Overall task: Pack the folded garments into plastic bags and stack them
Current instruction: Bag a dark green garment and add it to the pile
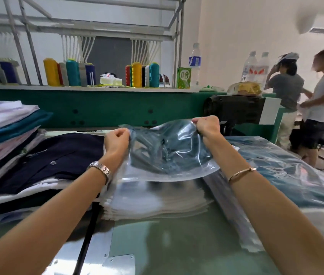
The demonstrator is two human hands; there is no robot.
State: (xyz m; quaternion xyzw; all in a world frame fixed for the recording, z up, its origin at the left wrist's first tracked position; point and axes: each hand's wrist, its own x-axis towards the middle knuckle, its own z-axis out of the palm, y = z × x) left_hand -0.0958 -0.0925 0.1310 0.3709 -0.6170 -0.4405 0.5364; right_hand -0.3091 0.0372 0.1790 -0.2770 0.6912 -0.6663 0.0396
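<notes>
The left hand and right hand each pinch a far corner of the bag, fingers curled tight on the plastic. The bag holds a teal garment and is lifted just above the pile of empty bags on the surface. The mouth probably needs closing next, so both corners should stay level and taut, with the garment flat, before it joins the packed bags at right.

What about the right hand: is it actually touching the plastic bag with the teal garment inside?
Touching. In the head view the right hand has its fingers curled over the far corner of the plastic bag, pinching it.
</notes>
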